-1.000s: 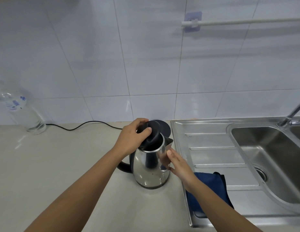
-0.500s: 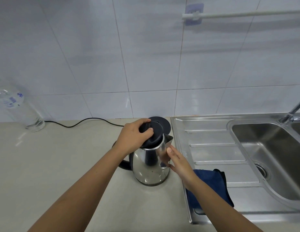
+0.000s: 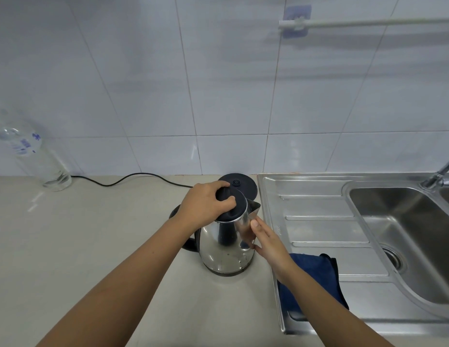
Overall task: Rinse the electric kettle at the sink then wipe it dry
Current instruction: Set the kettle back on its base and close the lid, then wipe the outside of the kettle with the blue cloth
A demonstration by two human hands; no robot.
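A clear bottle stands far left on the worktop. The left hand grasps the black lid of the shiny steel kettle, which stands upright near the sink, spout toward it. The right hand rests flat against the kettle's side, fingers extended, above a blue cloth.

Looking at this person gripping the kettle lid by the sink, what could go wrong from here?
The kettle stands near the counter edge, steadied only by the right hand; a hard tug on the lid by the left hand might tip it. Rinse water could splash the power base and cord close by.
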